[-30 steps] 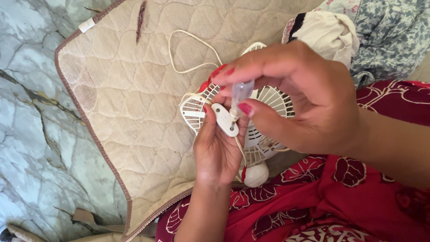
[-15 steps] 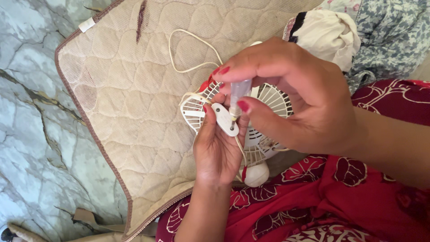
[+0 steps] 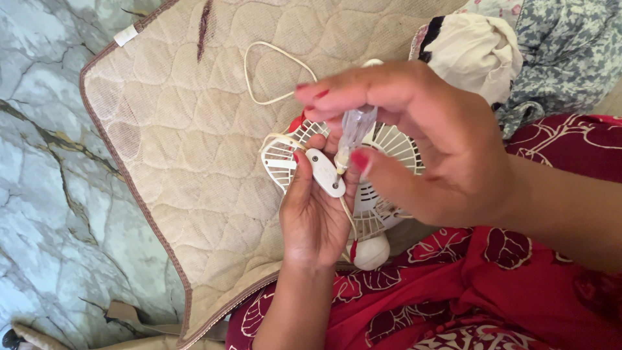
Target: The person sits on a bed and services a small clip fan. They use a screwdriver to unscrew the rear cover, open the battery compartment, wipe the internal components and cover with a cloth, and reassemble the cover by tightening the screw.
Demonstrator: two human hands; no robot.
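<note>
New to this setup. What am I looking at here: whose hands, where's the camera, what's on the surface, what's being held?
No machine here: these are one person's two bare hands, filmed by a camera worn on their head and looking down.

The left hand cradles a small white fan and steadies a little white oval piece against its grille. The right hand pinches a clear-handled screwdriver, tip down at that piece.

Under it lies a beige quilted mat on a marbled floor. The fan's white cord loops over the mat. The person's lap is covered in red patterned cloth.
</note>
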